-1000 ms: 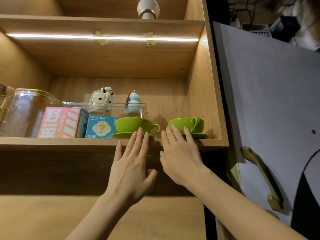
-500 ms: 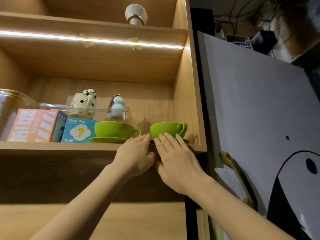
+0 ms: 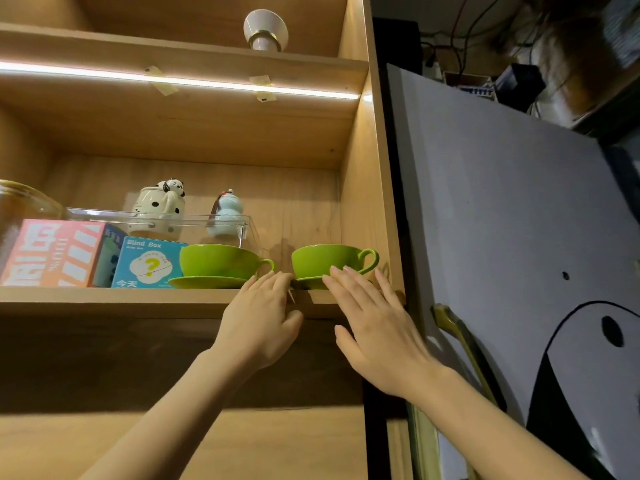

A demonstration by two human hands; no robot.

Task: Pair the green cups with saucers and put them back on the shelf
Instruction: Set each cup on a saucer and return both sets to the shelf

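Two green cups stand on green saucers on the wooden shelf [image 3: 104, 299]. The left cup [image 3: 218, 260] rests on its saucer [image 3: 207, 282], handle pointing right. The right cup [image 3: 329, 259] sits on a saucer [image 3: 310, 283] partly hidden by my fingers, near the shelf's right wall. My left hand [image 3: 259, 320] lies at the shelf edge between the two saucers, fingertips touching the shelf front. My right hand [image 3: 377, 323] is spread flat, fingertips against the right saucer and cup base. Neither hand grips anything.
Left of the cups stand a blue "Blind Box" carton [image 3: 149, 263] and a pink box [image 3: 52, 252]. Behind them is a clear tray [image 3: 194, 226] with a panda mug [image 3: 161, 209] and a pale blue figurine [image 3: 225, 216]. An open grey door [image 3: 502, 220] hangs at right.
My hands have spread slightly apart at the shelf edge. The right cup sits further back on the shelf with its handle now pointing right.
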